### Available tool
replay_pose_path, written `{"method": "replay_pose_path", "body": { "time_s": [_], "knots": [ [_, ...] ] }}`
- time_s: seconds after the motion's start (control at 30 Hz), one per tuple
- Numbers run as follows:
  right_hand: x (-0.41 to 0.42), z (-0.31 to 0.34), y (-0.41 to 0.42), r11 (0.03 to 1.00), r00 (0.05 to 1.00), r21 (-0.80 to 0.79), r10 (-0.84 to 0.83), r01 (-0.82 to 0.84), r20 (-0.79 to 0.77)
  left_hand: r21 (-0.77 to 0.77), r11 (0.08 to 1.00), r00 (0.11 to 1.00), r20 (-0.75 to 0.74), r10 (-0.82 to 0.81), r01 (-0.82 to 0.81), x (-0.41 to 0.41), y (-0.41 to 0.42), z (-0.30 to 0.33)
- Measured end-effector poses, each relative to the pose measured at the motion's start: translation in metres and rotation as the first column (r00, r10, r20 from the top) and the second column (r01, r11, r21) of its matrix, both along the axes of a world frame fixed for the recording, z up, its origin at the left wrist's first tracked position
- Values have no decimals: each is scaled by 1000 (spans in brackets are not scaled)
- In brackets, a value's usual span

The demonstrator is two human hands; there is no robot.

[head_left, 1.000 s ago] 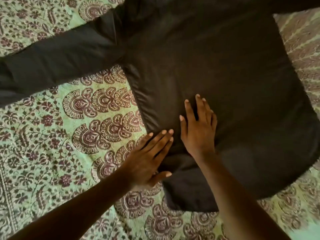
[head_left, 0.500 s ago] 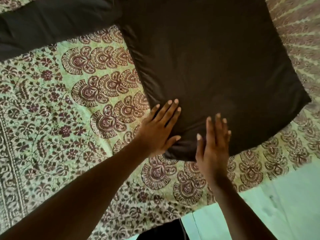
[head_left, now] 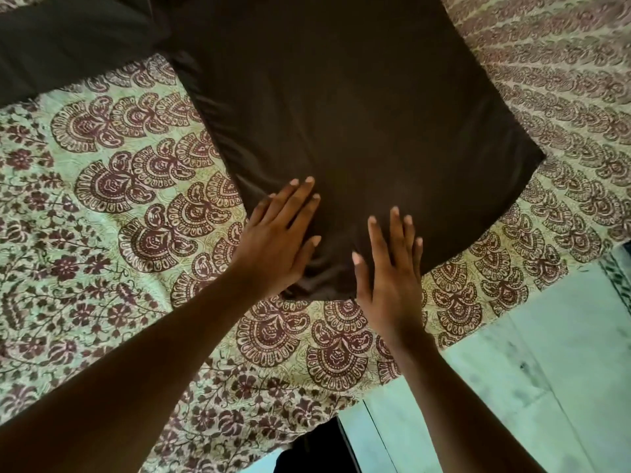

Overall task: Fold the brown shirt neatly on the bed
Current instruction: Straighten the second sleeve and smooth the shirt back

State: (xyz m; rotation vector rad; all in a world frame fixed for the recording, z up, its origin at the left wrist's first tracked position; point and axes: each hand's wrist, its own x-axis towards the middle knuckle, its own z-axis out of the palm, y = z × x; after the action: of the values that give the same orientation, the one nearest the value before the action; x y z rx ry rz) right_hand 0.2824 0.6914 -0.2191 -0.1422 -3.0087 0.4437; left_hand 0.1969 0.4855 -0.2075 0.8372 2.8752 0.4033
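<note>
At about 5 o'clock a pale tiled floor (head_left: 546, 370) is seen beyond the edge of the bed. The bed is covered by a pale green cotton bedspread printed with maroon paisley and flowers (head_left: 102, 268). Near the centre, the left hand (head_left: 276, 240) is laid flat on the near left corner of the dark brown smooth-fabric shirt (head_left: 341, 114), its fingers straight and close together. Just beside it, toward 4 o'clock, the right hand (head_left: 389, 268) is laid flat across the hem, fingers straight and slightly spread. The shirt is spread flat toward 12 o'clock, one sleeve (head_left: 68, 46) stretched toward 10 o'clock.
</note>
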Motion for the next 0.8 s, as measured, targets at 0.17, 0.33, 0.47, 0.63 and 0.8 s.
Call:
{"method": "replay_pose_path", "body": {
  "time_s": [0.17, 0.33, 0.47, 0.63, 0.8],
  "knots": [
    [-34, -12, 7, 990, 988, 137, 4, -25, 152, -161, 974, 988, 28, -154, 157, 29, 20, -22],
    [9, -5, 18, 982, 972, 153, 71, -107, 224, -100, 981, 985, 66, -159, 165, 87, 22, -19],
    [17, 2, 28, 995, 995, 91, 33, -42, 97, 119, 991, 997, 58, 58, -64, 78, 32, -4],
    [-45, -8, 33, 991, 996, 129, -34, 23, 85, 67, 967, 969, -2, 247, -246, 4, 31, -6],
    [-49, -15, 37, 984, 986, 171, -73, 47, 153, -159, 970, 983, -17, 185, -185, 10, 28, -27]
  ]
}}
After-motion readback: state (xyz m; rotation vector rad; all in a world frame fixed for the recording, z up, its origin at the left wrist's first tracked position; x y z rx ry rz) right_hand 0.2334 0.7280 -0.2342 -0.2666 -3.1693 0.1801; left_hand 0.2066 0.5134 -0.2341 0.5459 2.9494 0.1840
